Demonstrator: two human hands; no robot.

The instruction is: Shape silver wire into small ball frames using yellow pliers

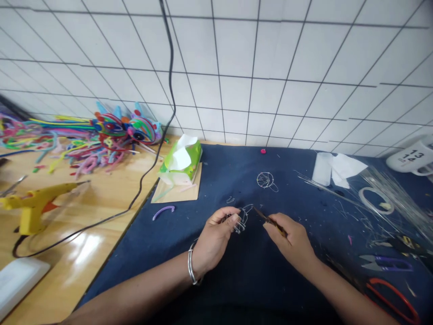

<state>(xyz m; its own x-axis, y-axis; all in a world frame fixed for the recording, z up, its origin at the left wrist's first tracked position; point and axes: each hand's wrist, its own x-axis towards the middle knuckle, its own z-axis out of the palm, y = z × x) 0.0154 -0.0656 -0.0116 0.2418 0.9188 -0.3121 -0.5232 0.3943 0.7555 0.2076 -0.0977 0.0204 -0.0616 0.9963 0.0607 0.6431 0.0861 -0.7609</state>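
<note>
My left hand (218,234), a silver bangle on its wrist, pinches a small shape of bent silver wire (244,219) between thumb and fingers. Its loops stick out to the right, and the fingers hide the rest. In my right hand (292,234) is a slim tool with a dark pointed tip and an orange-brown handle, which looks like needle-nose pliers (262,215). The tip points left and is close to the wire's upper end; I cannot tell whether they touch. A round wire frame (265,179) lies beyond the hands, and a small bent wire piece (230,199) is nearer.
A tissue pack (182,155) and a purple curved piece (163,212) lie left. Farther left are a yellow glue gun (40,205) with a black cord and colourful pipe cleaners (91,144). On the right: loose wires (395,194), purple snips (387,262), red-handled scissors (392,289), a mug (411,155).
</note>
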